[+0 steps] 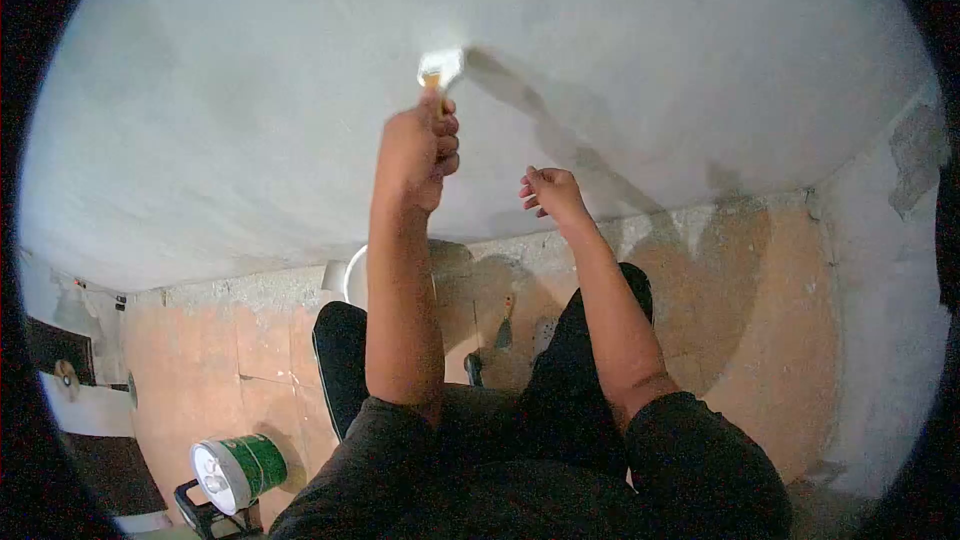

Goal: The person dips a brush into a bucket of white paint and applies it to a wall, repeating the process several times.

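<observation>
My left hand (420, 150) is wrapped round the orange handle of a flat scraper-like tool (441, 66). Its wide, bright head is at the pale grey wall (250, 120), and a long shadow falls from it to the right. Lower and to the right, my right hand (553, 193) is in front of the wall with its fingers loosely bent and apart, holding nothing. Partly hidden behind my left forearm is a white round container (354, 278) on the floor.
Another scraper with an orange handle (507, 312) lies on the tiled floor (200, 350) between my legs. A green and white bucket (258, 464) stands at the lower left beside a black frame (205, 517). A side wall (885, 340) rises at the right.
</observation>
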### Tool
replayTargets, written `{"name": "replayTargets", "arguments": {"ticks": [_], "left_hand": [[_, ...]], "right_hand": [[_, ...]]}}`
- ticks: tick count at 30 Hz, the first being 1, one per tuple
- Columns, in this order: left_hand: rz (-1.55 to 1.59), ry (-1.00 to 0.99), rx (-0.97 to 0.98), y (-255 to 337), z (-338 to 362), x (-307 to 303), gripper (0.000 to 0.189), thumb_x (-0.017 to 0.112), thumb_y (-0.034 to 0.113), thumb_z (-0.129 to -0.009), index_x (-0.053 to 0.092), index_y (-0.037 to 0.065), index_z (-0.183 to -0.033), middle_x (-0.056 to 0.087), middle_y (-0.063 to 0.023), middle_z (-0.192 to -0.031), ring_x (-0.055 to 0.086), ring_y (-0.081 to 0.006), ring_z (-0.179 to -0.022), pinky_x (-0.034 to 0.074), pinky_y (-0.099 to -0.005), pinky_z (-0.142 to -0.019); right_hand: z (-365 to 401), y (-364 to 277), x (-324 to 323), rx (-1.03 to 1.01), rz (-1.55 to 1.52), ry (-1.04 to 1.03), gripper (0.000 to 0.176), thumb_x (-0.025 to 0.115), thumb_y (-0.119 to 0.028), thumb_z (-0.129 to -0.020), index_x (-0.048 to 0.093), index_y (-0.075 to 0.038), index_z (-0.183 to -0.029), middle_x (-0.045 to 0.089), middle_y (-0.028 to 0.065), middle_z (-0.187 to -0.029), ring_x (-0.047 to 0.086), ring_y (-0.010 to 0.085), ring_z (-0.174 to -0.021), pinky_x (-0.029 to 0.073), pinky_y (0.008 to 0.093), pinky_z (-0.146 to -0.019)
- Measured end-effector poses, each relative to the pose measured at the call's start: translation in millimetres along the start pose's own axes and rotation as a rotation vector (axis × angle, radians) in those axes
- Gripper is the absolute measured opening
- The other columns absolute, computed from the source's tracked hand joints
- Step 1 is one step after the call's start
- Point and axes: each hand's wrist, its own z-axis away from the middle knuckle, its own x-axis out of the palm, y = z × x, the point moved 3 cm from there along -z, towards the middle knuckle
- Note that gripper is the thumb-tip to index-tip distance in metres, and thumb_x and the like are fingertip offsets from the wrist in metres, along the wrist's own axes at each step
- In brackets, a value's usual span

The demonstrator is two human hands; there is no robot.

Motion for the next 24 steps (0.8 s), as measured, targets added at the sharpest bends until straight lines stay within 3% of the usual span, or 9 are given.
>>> {"name": "replayTargets", "arguments": {"ticks": [4,7,11,14,22,24], "left_hand": [[0.045,-0.129,0.118,22,22,4,0.024,0.04,0.033,-0.096,0.047,0.013,-0.086,0.031,0.0093,-0.056,0.025,-0.0026,-0.041,0.02,-0.0199,-0.036],[-0.001,-0.157,0.052,12,10,1,0.024,0.04,0.031,-0.094,0.046,0.01,-0.083,0.031,0.0071,-0.055,0.024,-0.0031,-0.041,0.019,-0.0206,-0.037],[-0.191,-0.065,0.066,-67,-48,-16,0.029,0.039,0.035,-0.096,0.048,0.01,-0.084,0.038,0.0041,-0.057,0.032,-0.0071,-0.043,0.029,-0.0237,-0.038],[-0.204,-0.028,0.043,-88,-45,-6,0.032,0.04,0.034,-0.095,0.048,0.007,-0.081,0.041,0.0018,-0.058,0.038,-0.0085,-0.045,0.035,-0.0252,-0.04],[-0.224,0.001,0.009,-153,-58,-29,0.034,0.041,0.042,-0.094,0.049,0.011,-0.083,0.036,0.0044,-0.053,0.031,-0.0071,-0.04,0.029,-0.0252,-0.037],[-0.212,0.005,-0.145,-171,-52,-39,0.027,0.04,0.028,-0.095,0.049,0.007,-0.081,0.04,0.0012,-0.056,0.035,-0.0089,-0.041,0.03,-0.0261,-0.037]], "right_hand": [[0,9,1,-0.038,-0.037,0.005,0.034,0.051,-0.034,-0.09,0.061,-0.002,-0.083,0.064,0.0071,-0.072,0.059,0.0136,-0.054,0.043,0.0271,-0.044],[-2,7,5,-0.03,-0.009,-0.016,0.033,0.05,-0.035,-0.09,0.061,-0.004,-0.085,0.064,0.0059,-0.073,0.06,0.0132,-0.056,0.044,0.0278,-0.047],[3,6,7,-0.011,0.036,-0.024,0.032,0.049,-0.035,-0.091,0.06,-0.005,-0.087,0.064,0.0046,-0.075,0.06,0.0128,-0.058,0.044,0.0282,-0.049],[3,8,8,0.022,0.014,-0.023,0.031,0.049,-0.033,-0.091,0.06,-0.004,-0.087,0.064,0.0046,-0.075,0.06,0.0129,-0.058,0.043,0.0284,-0.049],[2,6,8,0.011,0.04,-0.024,0.033,0.048,-0.034,-0.091,0.06,-0.004,-0.087,0.064,0.0058,-0.076,0.061,0.0135,-0.059,0.043,0.0278,-0.05],[4,8,8,-0.012,0.047,-0.026,0.033,0.048,-0.034,-0.091,0.06,-0.004,-0.087,0.065,0.0062,-0.076,0.061,0.0136,-0.059,0.043,0.0274,-0.05]]}}
